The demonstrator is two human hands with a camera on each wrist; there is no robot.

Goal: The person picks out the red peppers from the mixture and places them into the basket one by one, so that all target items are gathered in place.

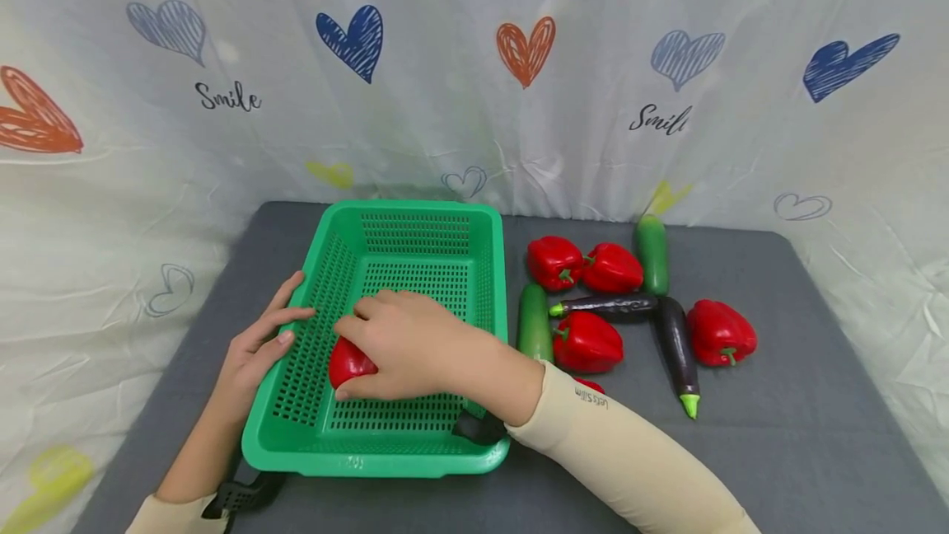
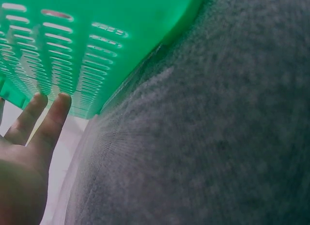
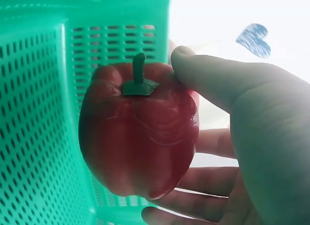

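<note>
A red bell pepper [image 3: 138,137] with a green stem is gripped by my right hand [image 1: 404,344], thumb on one side and fingers on the other. In the head view that hand is over the inside of a green plastic basket [image 1: 374,461] and hides most of the pepper. My left hand [image 1: 255,353] is at the basket's left side, its fingers extended along the rim. From the left wrist view, two fingertips [image 2: 60,101] touch or nearly touch the slotted basket wall [image 2: 63,50]; the thumb's contact cannot be made out there.
Right of the basket lie several red bell peppers [image 1: 589,343], two cucumbers [image 1: 652,254] and two eggplants [image 1: 676,348]. One more pepper is mostly behind the right sleeve [image 1: 615,443]. A dark grey cloth [image 1: 801,427] covers the table. A white curtain [image 1: 445,122] with printed hearts hangs behind.
</note>
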